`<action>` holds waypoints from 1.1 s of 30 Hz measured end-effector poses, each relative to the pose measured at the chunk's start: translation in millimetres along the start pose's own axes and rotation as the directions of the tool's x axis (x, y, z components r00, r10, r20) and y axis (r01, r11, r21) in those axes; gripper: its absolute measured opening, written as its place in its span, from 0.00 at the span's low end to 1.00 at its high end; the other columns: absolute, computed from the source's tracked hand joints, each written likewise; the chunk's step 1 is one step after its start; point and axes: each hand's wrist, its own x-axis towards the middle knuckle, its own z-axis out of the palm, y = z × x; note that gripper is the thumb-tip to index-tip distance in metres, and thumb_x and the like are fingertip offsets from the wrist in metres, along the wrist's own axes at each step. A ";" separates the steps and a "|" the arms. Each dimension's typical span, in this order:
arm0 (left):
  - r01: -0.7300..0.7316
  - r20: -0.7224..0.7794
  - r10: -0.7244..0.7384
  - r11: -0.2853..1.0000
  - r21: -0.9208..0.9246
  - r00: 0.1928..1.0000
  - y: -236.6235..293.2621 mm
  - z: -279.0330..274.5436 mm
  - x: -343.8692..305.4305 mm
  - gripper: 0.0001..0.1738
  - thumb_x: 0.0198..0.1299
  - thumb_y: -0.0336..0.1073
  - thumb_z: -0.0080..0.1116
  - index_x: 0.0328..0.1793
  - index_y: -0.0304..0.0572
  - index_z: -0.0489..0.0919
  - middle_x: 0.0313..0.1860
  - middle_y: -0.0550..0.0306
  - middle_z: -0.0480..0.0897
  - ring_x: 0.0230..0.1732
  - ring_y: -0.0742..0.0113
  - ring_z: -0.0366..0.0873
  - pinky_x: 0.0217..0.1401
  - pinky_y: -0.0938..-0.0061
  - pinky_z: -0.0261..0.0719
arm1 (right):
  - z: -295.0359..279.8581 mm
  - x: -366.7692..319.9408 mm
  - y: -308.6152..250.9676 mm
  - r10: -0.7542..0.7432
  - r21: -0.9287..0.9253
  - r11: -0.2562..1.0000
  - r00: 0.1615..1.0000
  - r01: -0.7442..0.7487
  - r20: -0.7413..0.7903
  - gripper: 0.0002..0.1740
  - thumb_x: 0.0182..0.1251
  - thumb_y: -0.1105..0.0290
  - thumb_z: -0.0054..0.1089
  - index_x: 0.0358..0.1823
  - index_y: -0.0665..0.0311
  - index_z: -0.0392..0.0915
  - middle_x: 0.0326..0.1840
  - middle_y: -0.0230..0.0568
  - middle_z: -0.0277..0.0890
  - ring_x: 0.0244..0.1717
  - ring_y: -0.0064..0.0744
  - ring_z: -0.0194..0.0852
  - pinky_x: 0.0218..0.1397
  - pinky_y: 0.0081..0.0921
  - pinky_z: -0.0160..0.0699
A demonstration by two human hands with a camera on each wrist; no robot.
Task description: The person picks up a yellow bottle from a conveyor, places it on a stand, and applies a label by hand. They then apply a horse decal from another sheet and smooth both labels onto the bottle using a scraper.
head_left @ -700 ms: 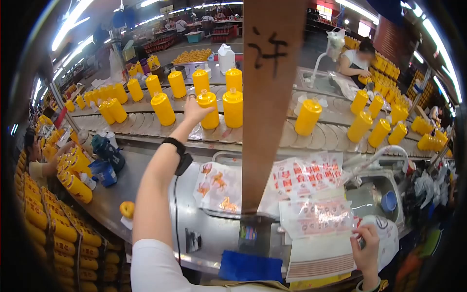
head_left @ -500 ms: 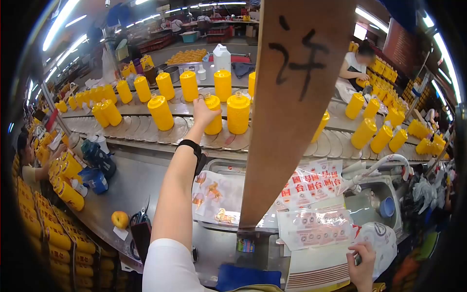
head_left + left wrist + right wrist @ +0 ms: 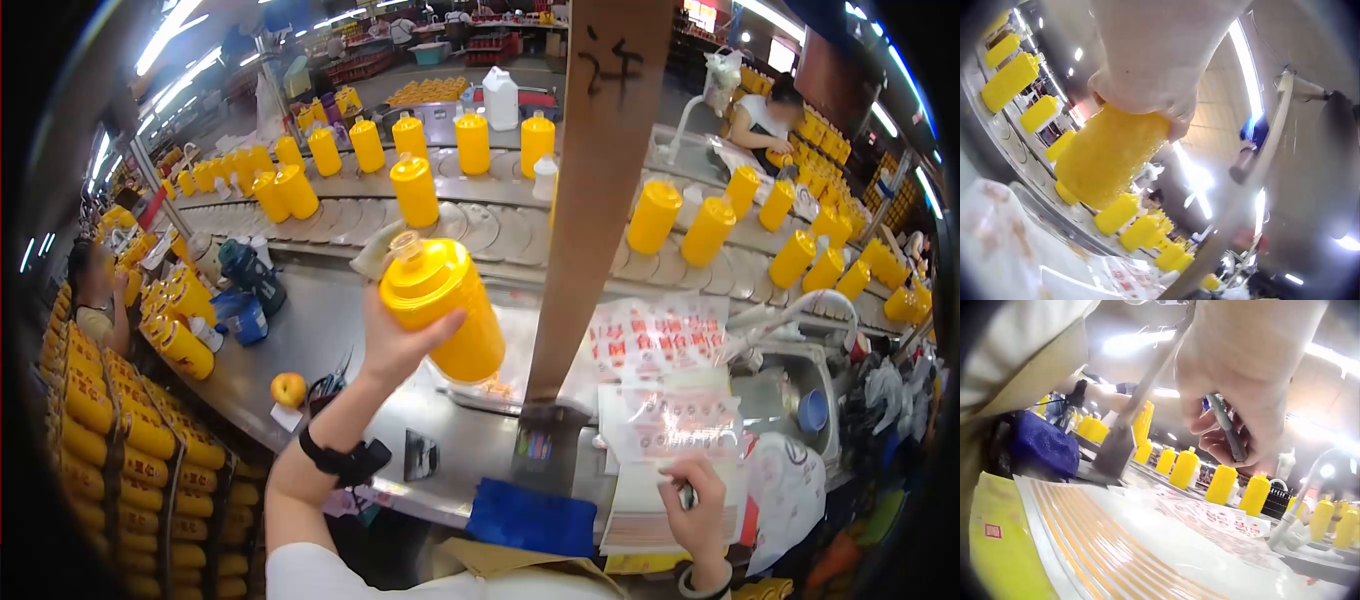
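Observation:
My left hand (image 3: 385,345) grips a glossy yellow bottle (image 3: 455,315) round its side, thumb across the front. The bottle tilts in the air over the near worktable, its clear narrow neck pointing up and left. In the left wrist view the fingers wrap the same bottle (image 3: 1110,159). Lower right, my right hand (image 3: 697,505) hovers over printed sticker sheets (image 3: 680,415). Its curled fingers hold a slim grey tool (image 3: 1230,431), partly hidden in the palm; I cannot tell its kind. Beneath lies a sheet with orange stripes (image 3: 1097,531).
A conveyor of overlapping plates (image 3: 480,230) crosses ahead, carrying more yellow bottles (image 3: 413,190). A wooden post (image 3: 590,220) rises between my hands. To the right is a sink (image 3: 825,440) with a curved faucet; a blue cloth (image 3: 532,517) lies at the near edge. An apple (image 3: 289,388) sits left.
My left hand has lifted the yellow bottle off the conveyor and drawn it back over the worktable. The right hand has shifted slightly left over the sheets. The head view has turned.

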 end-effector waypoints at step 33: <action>-0.036 0.266 -0.257 0.652 0.757 0.929 -103.9 -46.3 235.6 0.64 0.52 0.67 0.74 0.81 0.24 0.62 0.78 0.27 0.66 0.81 0.40 0.63 0.84 0.58 0.61 | 49.9 464.4 67.7 -0.110 -0.696 0.716 0.993 0.057 -0.033 0.32 0.58 0.58 0.79 0.60 0.66 0.79 0.54 0.54 0.85 0.57 0.55 0.85 0.58 0.45 0.84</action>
